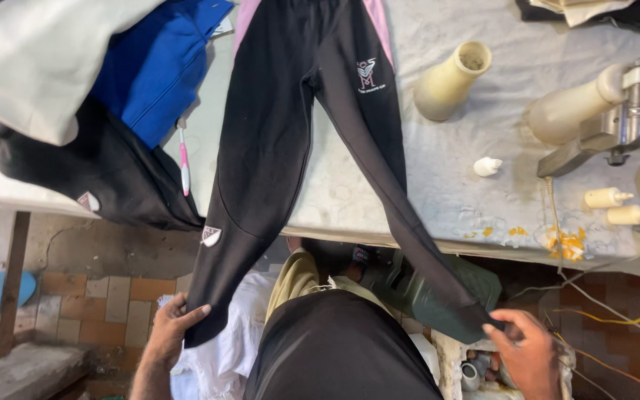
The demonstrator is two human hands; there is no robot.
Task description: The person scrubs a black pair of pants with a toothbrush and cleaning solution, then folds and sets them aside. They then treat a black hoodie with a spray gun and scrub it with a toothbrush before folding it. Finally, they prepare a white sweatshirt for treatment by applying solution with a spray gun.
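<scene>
Gripping the hem of one trouser leg, the left hand is closed around the black cloth low in the view, above a tiled floor. The right hand pinches the end of the other leg between thumb and fingers, near a dark green container that sits under the table edge. Between the two hands shows the person's own dark lap, with white cloth bunched beside it.

The black trousers run from the hands up onto the table, their two legs spread apart in a wide inverted V. The hems hang off the near edge of the table while the upper part lies flat on its pale, stained cover. A small white badge sits on the leg held by the left hand, a white emblem sits near the hip, and pink stripes run down the sides at the waist.

Left of the trousers lies a heap of clothes: a black garment hanging over the edge, a blue garment and a pale grey one above it, with a pink and white toothbrush resting against the pile. Right of the trousers stand a cream cone-shaped spool, a small white cap, two little cream nozzles and, farther off, a spray gun with a cream bottle
</scene>
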